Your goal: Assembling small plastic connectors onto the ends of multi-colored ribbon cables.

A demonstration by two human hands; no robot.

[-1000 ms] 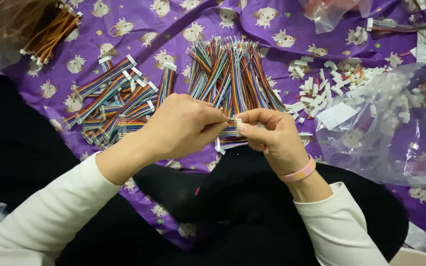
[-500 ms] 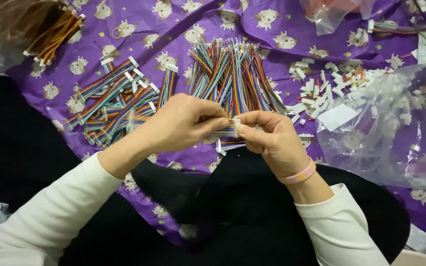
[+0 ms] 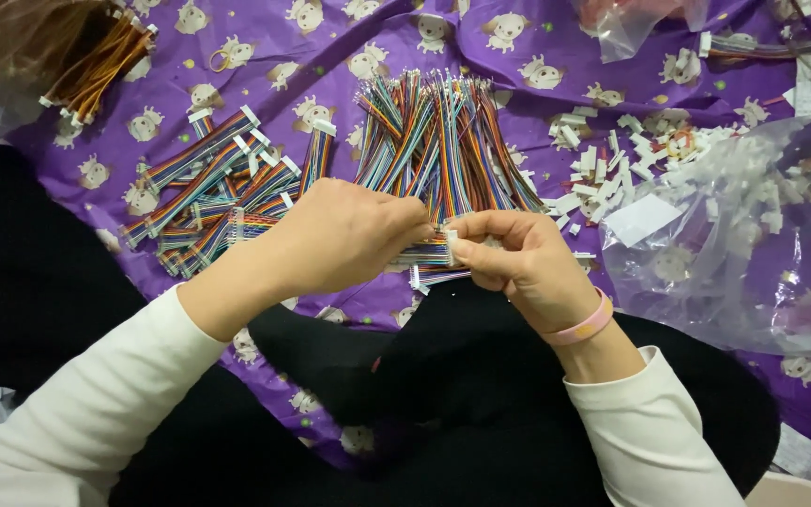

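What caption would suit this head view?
Both hands, left hand and right hand, pinch a rainbow ribbon cable above a purple cloth.

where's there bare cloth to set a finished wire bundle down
Bare purple cloth shows at the top, between the orange wire bag and the fanned rainbow wires. It is crowded around the flat cable pile and the white connectors by the plastic bag.

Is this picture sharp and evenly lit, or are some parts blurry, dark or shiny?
Head view: the left hand, right hand and rainbow wire bundle between them are sharp and evenly lit; the clear plastic bag at right shows pale glare; the dark lap swallows detail; the top-left corner, around the orange wires, looks softer and dimmer.
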